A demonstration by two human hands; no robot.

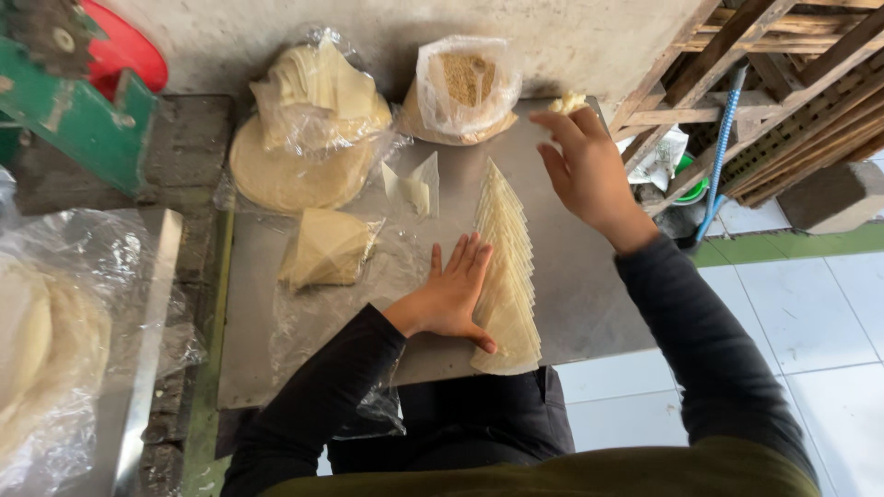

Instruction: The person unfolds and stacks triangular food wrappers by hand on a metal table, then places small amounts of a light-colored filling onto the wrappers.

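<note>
A fanned row of pale triangular dough wrappers (505,267) lies on the grey metal table (589,304). My left hand (451,294) rests flat, fingers spread, against the row's left edge. My right hand (585,166) hovers over the table's far right corner, its fingertips pinching a small lump of pale filling (569,101). A clear bag holding a bowl of crumbly filling (465,87) stands just left of that hand.
A round stack of wrappers under loose plastic (308,138) sits at the back left, a folded triangular stack (327,247) and two loose triangles (414,184) nearer. A green machine (64,110) stands left. Wooden pallets (783,83) and white floor tiles (810,313) lie right.
</note>
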